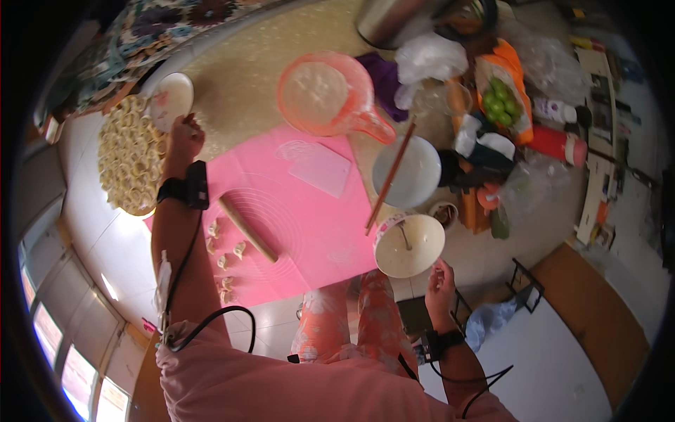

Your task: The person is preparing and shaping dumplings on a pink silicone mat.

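At the upper left, my left hand (187,136) has its fingers at the rim of a white dish with pink flowers (167,100) and appears to hold it. The dish looks tilted beside a round tray crowded with dumplings (131,158). My right hand (441,287) is low on the right, fingers curled, at the rim of a flowered white bowl (422,242) with a spoon (405,235) in it. Whether it grips that rim is unclear. Between the hands lies a pink dough mat (316,232) with a wooden rolling pin (248,230) and several small dumplings (239,249).
A translucent scraper (322,170) lies on the mat. Beyond stands a pink handled basin (316,95). Brown chopsticks (390,179) rest across a pale bowl (414,176). Green fruit (501,103), a red bottle (551,142) and plastic bags (430,58) crowd the right. Cables run from both wrists.
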`<state>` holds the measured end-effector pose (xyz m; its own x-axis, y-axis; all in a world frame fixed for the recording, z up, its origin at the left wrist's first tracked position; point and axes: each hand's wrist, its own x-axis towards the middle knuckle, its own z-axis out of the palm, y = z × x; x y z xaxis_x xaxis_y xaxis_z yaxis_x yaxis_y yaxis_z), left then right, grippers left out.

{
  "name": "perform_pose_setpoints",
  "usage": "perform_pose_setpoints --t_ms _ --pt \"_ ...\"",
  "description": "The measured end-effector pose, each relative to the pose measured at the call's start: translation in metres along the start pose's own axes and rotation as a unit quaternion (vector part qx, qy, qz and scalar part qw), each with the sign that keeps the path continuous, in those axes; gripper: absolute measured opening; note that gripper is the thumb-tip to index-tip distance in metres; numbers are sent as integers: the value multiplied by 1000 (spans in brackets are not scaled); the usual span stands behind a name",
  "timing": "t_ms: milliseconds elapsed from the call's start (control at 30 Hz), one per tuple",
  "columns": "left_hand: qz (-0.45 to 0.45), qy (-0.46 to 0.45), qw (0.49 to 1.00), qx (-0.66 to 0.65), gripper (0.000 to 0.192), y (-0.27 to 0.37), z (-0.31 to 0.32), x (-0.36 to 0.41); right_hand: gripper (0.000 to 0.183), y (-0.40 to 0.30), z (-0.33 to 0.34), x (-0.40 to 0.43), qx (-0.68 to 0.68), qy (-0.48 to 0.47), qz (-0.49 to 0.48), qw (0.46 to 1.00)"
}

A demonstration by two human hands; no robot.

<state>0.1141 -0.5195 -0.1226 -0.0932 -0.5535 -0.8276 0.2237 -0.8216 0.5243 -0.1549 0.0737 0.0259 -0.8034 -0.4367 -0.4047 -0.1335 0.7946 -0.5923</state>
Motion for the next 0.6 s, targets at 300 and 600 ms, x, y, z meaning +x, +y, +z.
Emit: perform_pose_setpoints --t_ms 300,600 --pt "65 85 992 72 16 -23 27 -78 39 46 14 6 149 -93 198 964" --pt "137 36 916 374 27 -119 34 -262 42 36 36 21 291 -125 275 908"
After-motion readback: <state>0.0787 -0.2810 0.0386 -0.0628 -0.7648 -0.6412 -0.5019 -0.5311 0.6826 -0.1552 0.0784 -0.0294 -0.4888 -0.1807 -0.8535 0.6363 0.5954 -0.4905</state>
